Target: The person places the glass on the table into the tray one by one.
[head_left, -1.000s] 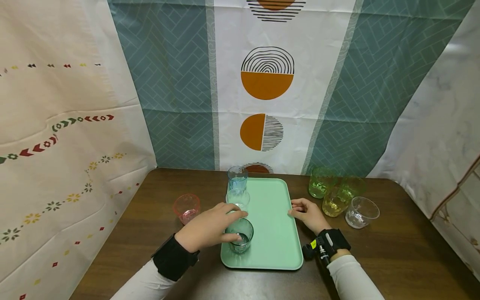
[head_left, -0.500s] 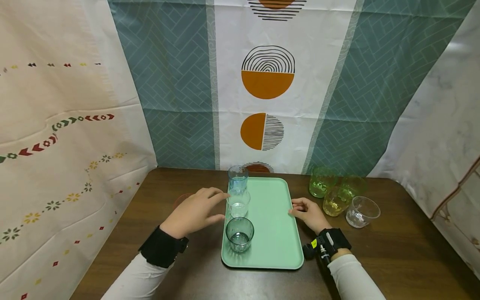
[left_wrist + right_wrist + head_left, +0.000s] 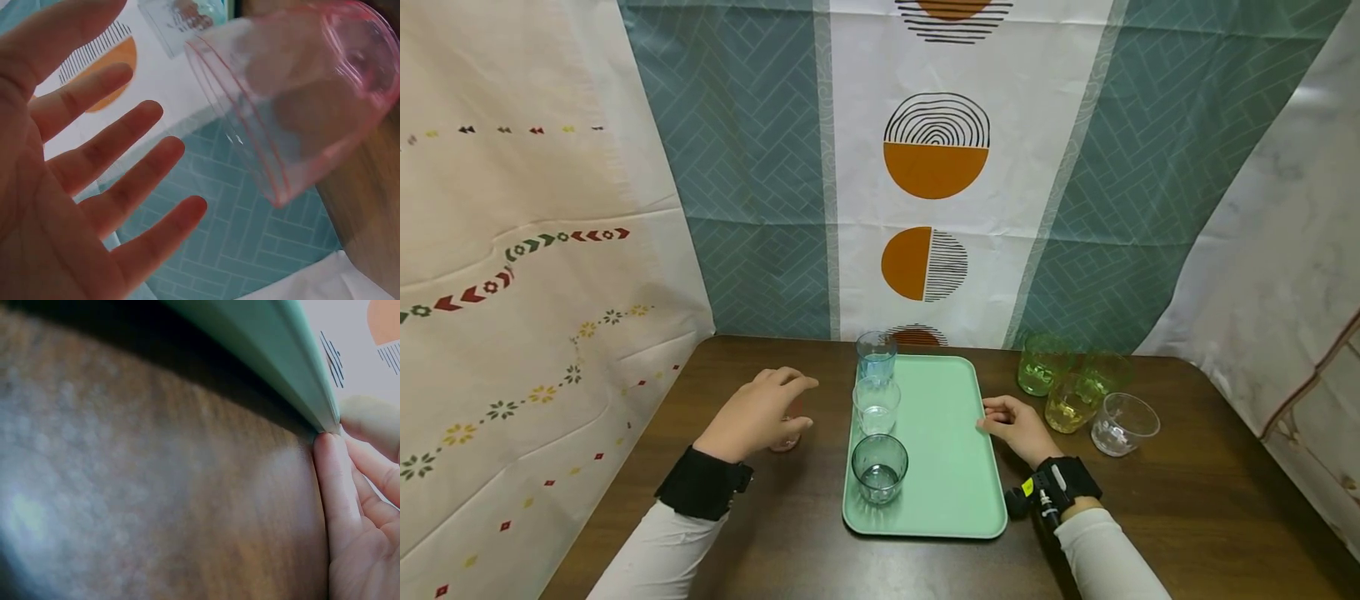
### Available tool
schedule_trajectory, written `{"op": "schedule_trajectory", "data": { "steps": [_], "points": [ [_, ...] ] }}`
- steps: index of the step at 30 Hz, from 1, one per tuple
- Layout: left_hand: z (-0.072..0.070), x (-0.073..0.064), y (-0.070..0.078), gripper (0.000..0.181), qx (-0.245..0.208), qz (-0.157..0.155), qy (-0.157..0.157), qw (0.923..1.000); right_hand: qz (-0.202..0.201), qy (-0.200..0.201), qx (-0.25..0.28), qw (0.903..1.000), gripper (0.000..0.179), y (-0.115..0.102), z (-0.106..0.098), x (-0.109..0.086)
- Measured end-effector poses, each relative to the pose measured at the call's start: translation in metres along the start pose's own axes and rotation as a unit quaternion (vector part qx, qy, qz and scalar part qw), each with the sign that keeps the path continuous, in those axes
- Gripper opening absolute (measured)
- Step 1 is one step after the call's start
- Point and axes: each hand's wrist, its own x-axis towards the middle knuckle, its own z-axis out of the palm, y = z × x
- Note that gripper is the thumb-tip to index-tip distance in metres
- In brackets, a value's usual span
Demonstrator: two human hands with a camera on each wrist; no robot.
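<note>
In the left wrist view, a pink clear drinking glass stands right in front of my left hand, whose fingers are spread and apart from it. From the head view that left hand hides most of the glass; part of its base shows. My right hand pinches the right edge of the light green tray. The right wrist view has the fingertips at the tray's rim. Along the tray's left side stand a blue glass, a clear glass and a dark grey glass.
Right of the tray, on the brown wooden table, are green glasses, a yellow glass and a clear glass. A patterned cloth hangs behind the table.
My left hand has let go of the dark grey glass on the tray and moved left, over to the pink glass. The right hand has stayed at the tray's edge.
</note>
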Motion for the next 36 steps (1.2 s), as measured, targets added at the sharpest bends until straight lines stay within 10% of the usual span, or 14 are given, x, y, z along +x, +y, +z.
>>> {"op": "schedule_trajectory", "data": {
  "steps": [36],
  "points": [
    [0.007,-0.006,-0.022,0.053,-0.061,-0.060,-0.042,0.9955,-0.006,-0.002,0.004,1.0000,0.046,0.000,0.001,-0.001]
  ]
}}
